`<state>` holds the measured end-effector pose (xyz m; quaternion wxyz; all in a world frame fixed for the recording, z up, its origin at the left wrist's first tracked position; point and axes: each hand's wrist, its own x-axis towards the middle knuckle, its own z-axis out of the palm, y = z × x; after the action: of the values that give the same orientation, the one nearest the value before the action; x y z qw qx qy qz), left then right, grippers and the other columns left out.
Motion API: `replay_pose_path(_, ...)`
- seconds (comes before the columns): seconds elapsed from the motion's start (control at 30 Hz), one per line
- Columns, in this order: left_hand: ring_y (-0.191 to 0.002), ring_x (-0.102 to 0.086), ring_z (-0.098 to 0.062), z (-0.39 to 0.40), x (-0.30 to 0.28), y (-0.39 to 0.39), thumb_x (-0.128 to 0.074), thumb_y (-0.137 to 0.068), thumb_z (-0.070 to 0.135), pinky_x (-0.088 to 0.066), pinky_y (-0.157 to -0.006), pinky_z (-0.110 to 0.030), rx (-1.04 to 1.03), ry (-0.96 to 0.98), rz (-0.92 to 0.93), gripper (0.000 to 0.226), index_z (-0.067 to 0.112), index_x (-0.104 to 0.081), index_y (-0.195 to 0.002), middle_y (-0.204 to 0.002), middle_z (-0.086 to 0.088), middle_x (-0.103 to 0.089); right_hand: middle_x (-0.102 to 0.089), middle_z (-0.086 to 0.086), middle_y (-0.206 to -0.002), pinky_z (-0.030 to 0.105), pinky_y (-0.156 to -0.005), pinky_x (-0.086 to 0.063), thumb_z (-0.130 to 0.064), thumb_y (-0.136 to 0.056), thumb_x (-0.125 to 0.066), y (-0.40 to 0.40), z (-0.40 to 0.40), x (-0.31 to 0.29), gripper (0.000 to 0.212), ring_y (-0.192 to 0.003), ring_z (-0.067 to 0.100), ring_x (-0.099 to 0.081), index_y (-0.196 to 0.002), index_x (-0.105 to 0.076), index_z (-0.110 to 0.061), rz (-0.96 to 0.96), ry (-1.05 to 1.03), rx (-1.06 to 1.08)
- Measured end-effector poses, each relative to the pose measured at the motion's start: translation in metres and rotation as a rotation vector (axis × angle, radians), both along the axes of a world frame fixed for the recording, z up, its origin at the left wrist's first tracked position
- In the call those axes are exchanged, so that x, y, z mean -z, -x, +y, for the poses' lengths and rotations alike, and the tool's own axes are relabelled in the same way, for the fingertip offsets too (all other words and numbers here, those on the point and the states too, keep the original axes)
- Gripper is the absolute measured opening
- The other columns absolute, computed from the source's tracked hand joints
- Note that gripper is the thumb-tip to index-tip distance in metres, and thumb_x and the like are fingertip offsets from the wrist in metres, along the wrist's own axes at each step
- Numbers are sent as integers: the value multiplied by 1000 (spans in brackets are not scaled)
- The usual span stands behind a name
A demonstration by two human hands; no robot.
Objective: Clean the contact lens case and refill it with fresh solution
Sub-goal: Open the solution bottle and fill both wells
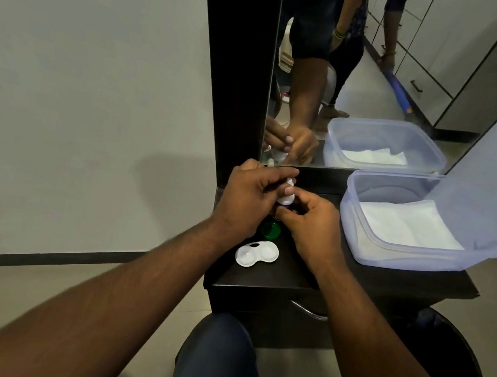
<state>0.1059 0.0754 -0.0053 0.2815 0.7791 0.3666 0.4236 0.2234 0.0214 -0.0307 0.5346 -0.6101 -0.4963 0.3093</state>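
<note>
A white contact lens case (256, 253) with two round wells lies uncapped on the dark dresser top (356, 277), near its front left corner. A green cap (271, 229) sits just behind it. My left hand (248, 201) and my right hand (309, 222) meet above the cap, both closed around a small white solution bottle (287, 193) with a purple part at its lower end. Left fingers pinch the bottle's upper end; right fingers grip lower down. Much of the bottle is hidden by my fingers.
A translucent plastic box (398, 251) holding white tissue stands at the right of the dresser, lid propped up. A mirror (384, 79) behind reflects hands, box and another person. A black bin (453, 361) sits on the floor at right; my knee (216, 359) is below.
</note>
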Motion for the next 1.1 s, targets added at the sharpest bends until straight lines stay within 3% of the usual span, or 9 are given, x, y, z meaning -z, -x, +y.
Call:
replay_pose_path(0.07, -82, -55, -9, -1, 2, -2, -75, -79, 16, -46, -72, -10, -56, -48, -2, 31, 16, -72, -110, -89, -8, -64, -73, -10, -93, 20, -82, -53, -7, -78, -71, 0, 0, 1, 29, -89, 2, -67, -103, -72, -22, -14, -4, 11)
replay_pose_path(0.2, -83, -52, -12, 3, -2, 0, -80, -69, 39, -49, -74, -36, -151, -139, 26, 44, 20, -71, -108, -78, 5, -64, -72, -13, -86, 15, -76, -52, -6, -77, -72, 0, 0, 1, 27, -83, -3, -67, -98, -72, -23, -59, -4, 31)
replay_pose_path(0.27, -87, -48, -3, 1, -5, 1, -77, -67, 49, -47, -79, -31, -81, -114, 47, 63, 27, -62, -124, -88, 12, -61, -71, -13, -82, 16, -72, -52, -4, -79, -69, -2, 1, 2, 26, -78, -1, -66, -93, -72, -26, -98, -10, 32)
replay_pose_path(0.37, -101, -44, 7, -7, -4, 2, -79, -70, 43, -37, -87, -9, 60, -7, 46, 78, 32, -44, -139, -108, 16, -60, -67, -8, -70, 23, -63, -49, -5, -81, -64, -3, 2, 4, 25, -67, 4, -61, -75, -67, -29, -120, -16, 15)
replay_pose_path(0.5, -95, -55, -9, -8, -5, 8, -78, -72, 42, -47, -82, -27, -121, -71, -50, 61, 26, -59, -128, -92, 9, -66, -74, -6, -82, 22, -73, -55, -10, -75, -76, -1, 2, 4, 21, -79, 4, -69, -94, -73, -18, -38, -3, 39)
replay_pose_path(0.67, -111, -52, -11, -6, -4, 7, -77, -78, 28, -46, -93, -24, -13, -1, 30, 56, 22, -58, -131, -121, 3, -65, -74, -7, -92, 30, -83, -56, -9, -77, -73, 0, 3, 5, 31, -87, 4, -68, -105, -72, -20, -67, 15, 56)
replay_pose_path(0.8, -101, -61, -14, -7, -7, -1, -76, -78, 14, -51, -89, -34, -35, 29, -51, 38, 17, -69, -116, -104, 1, -71, -74, -8, -91, 35, -84, -56, -12, -76, -73, 0, 3, 5, 29, -88, 7, -68, -103, -72, -21, -49, 14, 56)
replay_pose_path(1.0, -83, -68, -11, -3, -22, 7, -74, -79, 4, -56, -76, -23, -83, 184, -380, 32, 10, -65, -109, -91, -3, -72, -73, -9, -98, 29, -88, -53, -16, -71, -81, 1, 4, 5, 41, -93, 3, -67, -110, -70, -20, 12, 4, 62)
replay_pose_path(1.1, -69, -60, -1, 3, -10, 26, -75, -78, 10, -49, -65, -13, -178, 148, -248, 21, 17, -61, -93, -77, 5, -65, -72, -10, -101, 30, -90, -53, -17, -73, -80, 1, 3, 7, 43, -97, 4, -65, -114, -67, -20, 50, -26, 109)
